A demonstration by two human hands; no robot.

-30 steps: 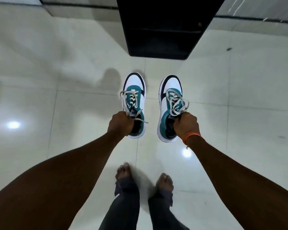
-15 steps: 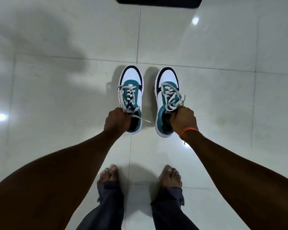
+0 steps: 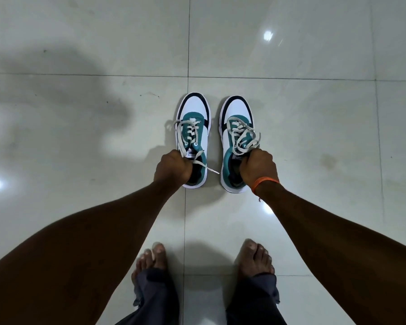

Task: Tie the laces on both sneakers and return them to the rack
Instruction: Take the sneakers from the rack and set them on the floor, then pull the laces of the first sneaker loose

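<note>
I have my left hand and right hand each clenched on a sneaker's collar, left sneaker and right sneaker side by side on the tiled floor, laces loose, so tying looks next.

You have a single view, from the camera on your head, aimed almost straight down at the glossy pale tiled floor. It looks along both outstretched forearms, which enter from the bottom corners. Your bare feet sit at the bottom edge, the pair of white-and-teal lace-up sneakers near the centre. The wide lens bows the tile joints toward the edges.
</note>
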